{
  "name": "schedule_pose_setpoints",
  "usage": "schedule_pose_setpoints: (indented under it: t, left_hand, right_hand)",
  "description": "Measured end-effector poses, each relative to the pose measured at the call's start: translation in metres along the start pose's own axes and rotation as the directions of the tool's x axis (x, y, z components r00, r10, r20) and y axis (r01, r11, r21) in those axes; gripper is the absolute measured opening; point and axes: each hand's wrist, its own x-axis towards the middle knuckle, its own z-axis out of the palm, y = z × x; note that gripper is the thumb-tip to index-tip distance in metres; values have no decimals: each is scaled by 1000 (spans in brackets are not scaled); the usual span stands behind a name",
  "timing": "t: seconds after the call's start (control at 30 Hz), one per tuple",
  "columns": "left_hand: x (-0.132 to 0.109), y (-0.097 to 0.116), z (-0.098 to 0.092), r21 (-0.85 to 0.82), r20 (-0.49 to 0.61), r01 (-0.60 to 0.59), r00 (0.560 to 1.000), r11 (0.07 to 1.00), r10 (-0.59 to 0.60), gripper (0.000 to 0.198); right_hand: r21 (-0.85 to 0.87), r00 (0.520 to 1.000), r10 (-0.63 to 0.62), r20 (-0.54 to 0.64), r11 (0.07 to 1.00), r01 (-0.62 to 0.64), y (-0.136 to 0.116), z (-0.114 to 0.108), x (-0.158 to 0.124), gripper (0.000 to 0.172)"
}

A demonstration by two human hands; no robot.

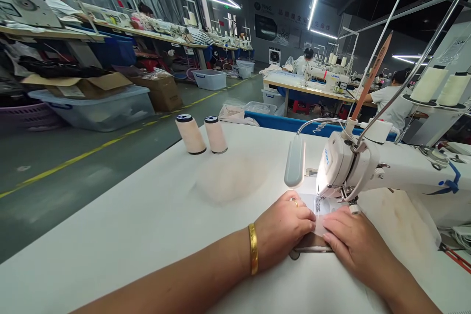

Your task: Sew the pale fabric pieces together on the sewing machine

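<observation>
My left hand [284, 228], with a gold bangle and a ring, lies on a small piece of pale fabric [319, 221] on the white table [147, 225]. Its fingers are pressed together on the cloth just left of the needle. My right hand [349, 240] rests on the same piece from the right, fingers together and flat. The fabric runs under the presser foot [319, 202] of a white sewing machine [371, 167]. A small lamp [295, 162] on a bent arm lights the needle area.
Two cream thread cones [201, 133] stand at the table's far left, beside a faint heap of sheer fabric [228, 176]. Two more spools [441, 83] sit on a stand at the right. Other people sit at sewing tables behind; bins and boxes line the aisle at the left.
</observation>
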Motion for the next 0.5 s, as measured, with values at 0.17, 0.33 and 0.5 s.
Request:
schedule_pose_setpoints:
  t: [0.17, 0.33, 0.5]
  left_hand:
    - [1, -4, 0, 52, -6, -9, 1000, 999, 9, 21]
    - [4, -9, 2, 80, -12, -6, 1000, 997, 7, 22]
    - [4, -14, 4, 88, -17, 6, 1000, 996, -4, 22]
  right_hand:
    - [20, 999, 46, 8, 999, -46, 2, 3, 2, 21]
    - [15, 995, 95, 16, 995, -96, 3, 4, 4, 21]
    - [16, 993, 115, 15, 993, -115, 3, 3, 7, 22]
